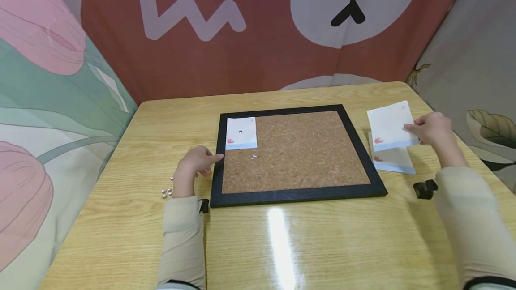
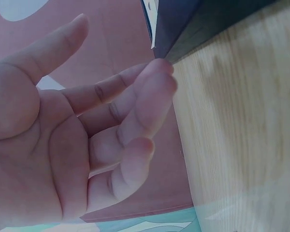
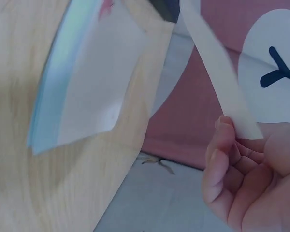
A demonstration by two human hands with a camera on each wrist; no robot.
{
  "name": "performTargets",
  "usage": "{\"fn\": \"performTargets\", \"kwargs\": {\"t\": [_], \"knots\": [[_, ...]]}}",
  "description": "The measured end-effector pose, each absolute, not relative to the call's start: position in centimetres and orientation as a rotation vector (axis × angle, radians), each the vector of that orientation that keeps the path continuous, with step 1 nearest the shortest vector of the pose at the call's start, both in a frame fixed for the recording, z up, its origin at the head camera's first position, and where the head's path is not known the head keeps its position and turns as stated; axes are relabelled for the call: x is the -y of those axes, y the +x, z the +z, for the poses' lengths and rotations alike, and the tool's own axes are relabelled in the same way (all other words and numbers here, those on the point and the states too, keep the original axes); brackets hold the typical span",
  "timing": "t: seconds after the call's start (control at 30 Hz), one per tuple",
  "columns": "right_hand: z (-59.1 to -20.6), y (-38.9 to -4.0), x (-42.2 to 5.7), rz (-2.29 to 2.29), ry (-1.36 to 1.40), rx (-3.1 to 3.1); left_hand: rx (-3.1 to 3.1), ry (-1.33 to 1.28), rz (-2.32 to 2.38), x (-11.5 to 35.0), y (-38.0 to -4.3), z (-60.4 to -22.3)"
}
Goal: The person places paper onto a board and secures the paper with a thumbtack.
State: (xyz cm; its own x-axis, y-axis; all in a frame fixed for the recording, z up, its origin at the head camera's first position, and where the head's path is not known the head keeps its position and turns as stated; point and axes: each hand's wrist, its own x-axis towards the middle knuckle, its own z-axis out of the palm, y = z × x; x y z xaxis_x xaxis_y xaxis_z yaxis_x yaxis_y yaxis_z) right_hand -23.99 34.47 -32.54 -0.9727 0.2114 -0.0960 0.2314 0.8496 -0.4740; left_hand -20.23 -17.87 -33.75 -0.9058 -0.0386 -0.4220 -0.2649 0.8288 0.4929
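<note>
My right hand [image 1: 435,130] pinches a white note sheet [image 1: 391,124] by its right edge, thumb against the paper. In the right wrist view that sheet [image 3: 222,72] stands raised, apart from the stack of similar sheets [image 3: 99,82] on the table. My left hand [image 1: 197,162] hovers at the left side of a black-framed corkboard [image 1: 302,155], its fingers loosely bent around nothing. The left wrist view has its fingertips [image 2: 157,92] right by the frame's corner [image 2: 183,29]. One note sheet [image 1: 242,142] lies at the board's upper left, with a small round silver pin [image 1: 240,131] on it.
Several small shiny silver pieces [image 1: 166,193] lie on the table left of my left wrist. Tiny clear bits [image 1: 254,156] sit on the cork below the note. The lower paper stack [image 1: 395,162] lies right of the board. Printed fabric [image 1: 258,57] hangs behind the table.
</note>
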Motion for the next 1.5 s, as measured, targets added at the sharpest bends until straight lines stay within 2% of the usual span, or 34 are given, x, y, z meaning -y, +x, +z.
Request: {"fn": "performTargets", "kwargs": {"t": [0.6, 1.5], "knots": [[-31.9, -26.1, -28.9, -0.988, 0.147, -2.937, -2.6, -0.258, 0.804, 17.8, -20.2, -33.8], [-34.5, -28.7, -20.4, -1.207, -0.051, -2.696, -2.601, -0.23, 0.822, 17.4, -20.2, -34.0]]}}
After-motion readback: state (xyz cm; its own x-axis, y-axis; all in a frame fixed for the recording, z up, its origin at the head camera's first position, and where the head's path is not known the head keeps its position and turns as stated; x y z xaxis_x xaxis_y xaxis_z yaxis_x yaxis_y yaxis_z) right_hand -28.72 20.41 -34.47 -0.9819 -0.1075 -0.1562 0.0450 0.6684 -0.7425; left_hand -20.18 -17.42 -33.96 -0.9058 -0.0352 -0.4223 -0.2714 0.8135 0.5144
